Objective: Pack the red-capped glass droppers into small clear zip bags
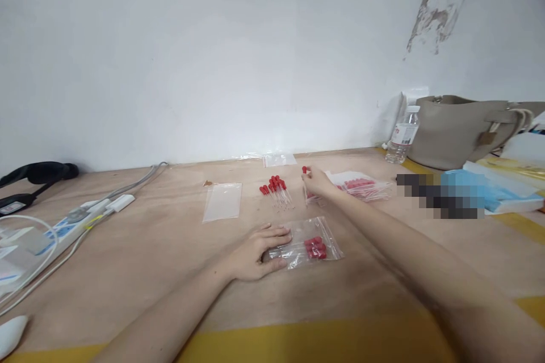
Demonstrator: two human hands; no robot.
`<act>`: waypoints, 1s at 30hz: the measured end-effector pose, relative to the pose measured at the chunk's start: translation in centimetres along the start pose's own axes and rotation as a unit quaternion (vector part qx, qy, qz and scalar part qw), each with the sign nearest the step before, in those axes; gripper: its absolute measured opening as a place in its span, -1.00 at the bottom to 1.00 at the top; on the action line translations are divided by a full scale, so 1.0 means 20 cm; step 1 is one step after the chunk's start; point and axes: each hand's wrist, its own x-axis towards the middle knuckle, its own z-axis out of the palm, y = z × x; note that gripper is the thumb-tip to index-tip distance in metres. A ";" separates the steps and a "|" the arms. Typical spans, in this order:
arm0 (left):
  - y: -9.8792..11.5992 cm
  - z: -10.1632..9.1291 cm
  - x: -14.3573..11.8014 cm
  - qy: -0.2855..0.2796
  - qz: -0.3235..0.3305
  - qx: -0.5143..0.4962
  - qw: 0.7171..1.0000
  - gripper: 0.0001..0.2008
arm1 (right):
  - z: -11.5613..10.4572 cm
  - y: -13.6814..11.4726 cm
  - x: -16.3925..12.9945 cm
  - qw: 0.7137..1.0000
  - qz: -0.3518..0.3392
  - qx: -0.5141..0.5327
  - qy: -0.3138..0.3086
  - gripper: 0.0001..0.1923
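Note:
My left hand lies flat on the open end of a clear zip bag that holds several red-bulbed glass droppers. My right hand reaches farther back and pinches one dropper upright by its stem, red bulb on top. Just left of it a loose cluster of droppers lies on the wooden table. A filled bag pile sits right behind my right hand. An empty clear bag lies to the left.
Another empty bag rests by the wall. A water bottle and beige handbag stand at the back right, blue items beside them. A power strip with cables and a black strap occupy the left.

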 end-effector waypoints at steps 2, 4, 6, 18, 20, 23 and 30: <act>0.00 0.00 0.00 0.001 0.002 -0.003 1.000 -0.50 | -0.07 0.11 -0.11 0.999 -0.002 0.041 0.035 -0.54; 0.00 0.00 0.01 0.002 0.004 -0.004 1.000 -0.50 | -0.12 0.21 -0.23 0.979 0.003 0.186 0.083 -0.52; -0.01 0.00 0.01 0.001 0.002 -0.003 1.000 -0.50 | -0.15 0.29 -0.33 0.955 0.010 0.280 0.094 -0.55; -0.02 0.01 0.00 -0.003 0.007 0.003 1.000 -0.50 | -0.03 0.31 -0.46 0.879 0.060 0.458 0.117 -0.58; -0.01 0.00 0.00 -0.001 0.010 0.003 1.000 -0.50 | -0.04 0.30 -0.47 0.865 0.080 0.481 0.117 -0.60; -0.01 0.00 0.00 0.003 0.007 0.005 1.000 -0.48 | -0.05 0.28 -0.50 0.832 0.132 0.533 0.076 -0.66; 0.01 -0.01 0.00 0.019 0.002 -0.012 1.000 -0.40 | -0.10 0.27 -0.56 0.882 0.089 0.434 -0.161 -0.71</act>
